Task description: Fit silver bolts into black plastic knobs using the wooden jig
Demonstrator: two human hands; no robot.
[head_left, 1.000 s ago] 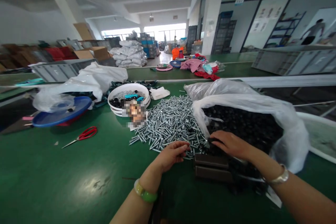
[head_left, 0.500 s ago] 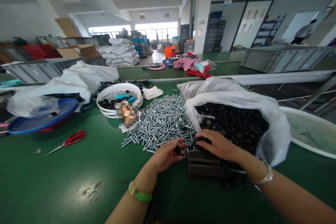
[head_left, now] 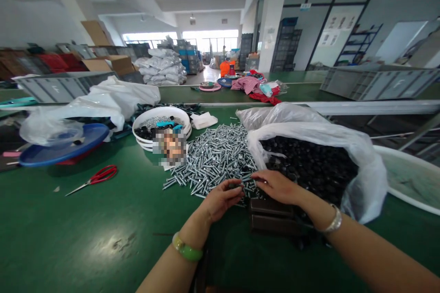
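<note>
My left hand (head_left: pixel 223 200) is closed, thumb and fingers curled round a small dark piece that is mostly hidden. Facing it, my right hand (head_left: pixel 277 187) has its fingers bent together at the near edge of a heap of silver bolts (head_left: pixel 216 155). Whatever sits in its fingertips is too small to make out. Just under the right hand lies a dark brown, grooved block (head_left: pixel 273 215). Beyond and right of that hand, an open white plastic bag (head_left: pixel 369 169) spills small black knob-like parts (head_left: pixel 312 165).
Red-handled scissors (head_left: pixel 103 174) lie on the green table (head_left: pixel 144 247) at left. Stacked white bowls (head_left: pixel 161 123) hold small parts behind the bolts. A blue tray (head_left: pixel 68 146) stands far left, a large white basin (head_left: pixel 412 178) far right. Grey crates (head_left: pixel 378 83) stand behind.
My right hand has moved slightly left and up, over the bolts' edge, and the dark piece at its fingertips no longer shows. The left hand's fingers have closed further. The view has shifted slightly.
</note>
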